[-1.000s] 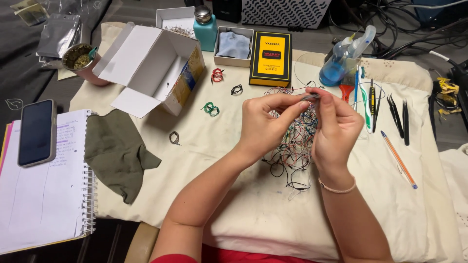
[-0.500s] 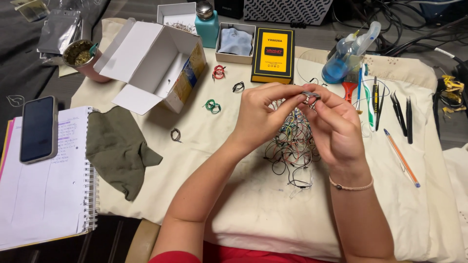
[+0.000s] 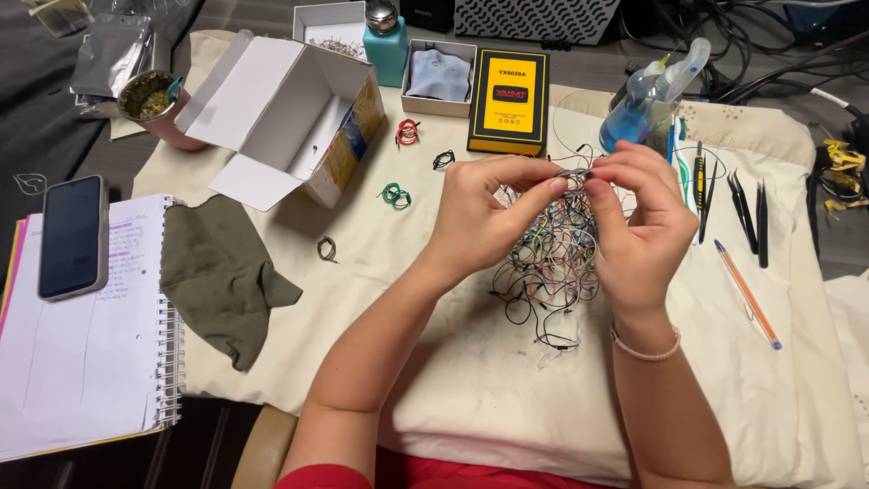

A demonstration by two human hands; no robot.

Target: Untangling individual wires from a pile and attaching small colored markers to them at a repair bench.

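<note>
Above a tangle of thin coloured wires (image 3: 548, 263) on the cream cloth (image 3: 434, 380), the left hand (image 3: 484, 217) and right hand (image 3: 638, 226) met fingertip to fingertip, both pinching a small wire piece (image 3: 574, 174) between thumbs and forefingers. Forearms angled up from the near edge, wrists bent inward, right of the open white box (image 3: 281, 113).

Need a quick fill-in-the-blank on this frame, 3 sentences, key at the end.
1. The left hand and right hand pinch a small piece above a tangle of ____.
2. The phone lies on a spiral ____.
3. The open cardboard box is mostly ____ in colour.

Missing words: wires; notebook; white
</note>
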